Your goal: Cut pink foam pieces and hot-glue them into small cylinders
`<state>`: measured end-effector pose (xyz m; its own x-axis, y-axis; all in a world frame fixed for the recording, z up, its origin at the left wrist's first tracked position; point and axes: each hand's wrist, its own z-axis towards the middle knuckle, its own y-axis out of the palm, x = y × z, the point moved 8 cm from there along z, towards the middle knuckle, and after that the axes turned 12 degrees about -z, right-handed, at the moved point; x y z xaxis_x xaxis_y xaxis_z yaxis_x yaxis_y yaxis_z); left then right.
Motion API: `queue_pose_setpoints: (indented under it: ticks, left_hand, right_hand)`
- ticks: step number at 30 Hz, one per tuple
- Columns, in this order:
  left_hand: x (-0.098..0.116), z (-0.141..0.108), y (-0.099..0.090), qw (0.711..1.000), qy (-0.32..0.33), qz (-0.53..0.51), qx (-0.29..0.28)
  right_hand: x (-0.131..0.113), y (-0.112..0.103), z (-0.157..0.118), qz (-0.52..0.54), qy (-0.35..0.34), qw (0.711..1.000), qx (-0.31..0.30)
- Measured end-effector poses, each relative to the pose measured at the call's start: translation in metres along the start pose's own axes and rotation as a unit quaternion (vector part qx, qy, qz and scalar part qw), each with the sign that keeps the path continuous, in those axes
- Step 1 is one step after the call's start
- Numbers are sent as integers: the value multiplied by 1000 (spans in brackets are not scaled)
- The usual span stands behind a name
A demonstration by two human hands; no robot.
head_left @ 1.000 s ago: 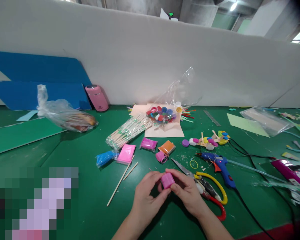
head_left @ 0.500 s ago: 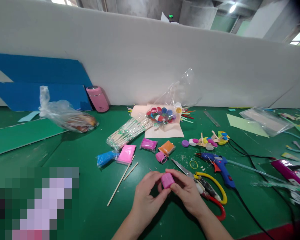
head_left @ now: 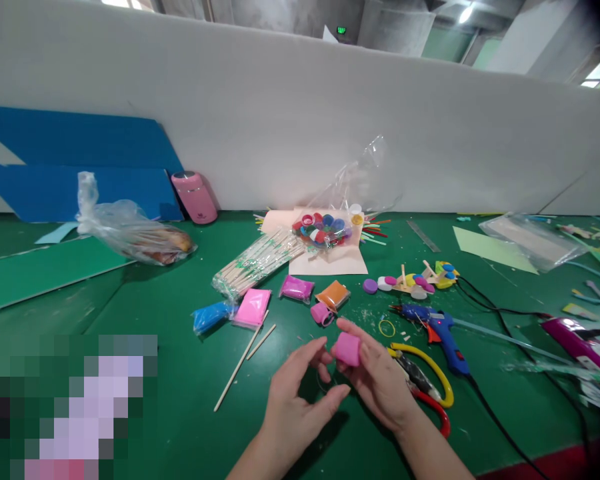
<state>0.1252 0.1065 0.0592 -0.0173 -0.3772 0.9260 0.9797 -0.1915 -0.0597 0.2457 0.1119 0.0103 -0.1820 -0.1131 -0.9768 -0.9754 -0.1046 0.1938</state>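
Observation:
A small pink block [head_left: 348, 349], smooth and cube-like, rests in the fingers of my right hand [head_left: 380, 380]. Beside it, my left hand [head_left: 303, 393] has its thumb and fingers apart and holds nothing. Just beyond the hands lie a pink ring-shaped piece [head_left: 322, 314], an orange clay packet [head_left: 333, 295] and a magenta packet [head_left: 297, 288]. Partly covered by my right hand are scissors with yellow handles [head_left: 437, 363] and a tool with red handles [head_left: 436, 408].
A blue glue gun [head_left: 440, 330] with its cord lies at the right. Wooden sticks [head_left: 245, 360], a pink packet [head_left: 253, 308] and a blue packet [head_left: 213, 316] are at the left. Farther back are bagged sticks [head_left: 260, 257], bottle caps [head_left: 325, 230] and a pink flask [head_left: 195, 197].
My left hand has let go of the pink block and its fingers have spread. The block has moved slightly right and up with my right hand, which now covers the scissor blades.

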Motion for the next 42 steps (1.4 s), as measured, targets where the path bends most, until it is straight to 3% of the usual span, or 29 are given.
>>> queue_pose_setpoints:
  ticks: [3, 5, 11, 25, 28, 32, 34, 37, 39, 42]
  left_hand:
    - [12, 3, -2, 999, 18, 39, -4]
    - [19, 8, -2, 997, 16, 69, -10]
    - [20, 17, 10, 992, -25, 83, -90]
    - [1, 14, 7, 992, -78, 64, -72]
    - [-1, 17, 4, 987, -126, 19, -94]
    - [-6, 15, 3, 964, -199, -103, -142]
    - [-11, 8, 6, 937, -253, -174, -168]
    - [-18, -4, 14, 896, -318, -235, -202]
    - [-21, -9, 18, 883, -334, -244, -221]
    - [-23, -9, 17, 891, -324, -242, -206]
  right_hand:
    - [4, 11, -1, 180, 79, 980, -31]
    - [4, 18, -2, 229, 101, 967, -55]
    - [13, 28, -6, 225, 129, 962, -80]
    - [24, 45, -16, 221, 171, 959, -41]
    - [22, 41, -16, 184, 151, 971, -36]
    - [7, 18, -16, 106, 90, 990, -32]
    - [-16, 12, -16, -33, 3, 997, -72]
    - [-41, 20, -18, -209, -84, 962, -152]
    - [-51, 27, -18, -259, -121, 941, -181]
    - [-60, 30, -15, -262, -161, 939, -152]
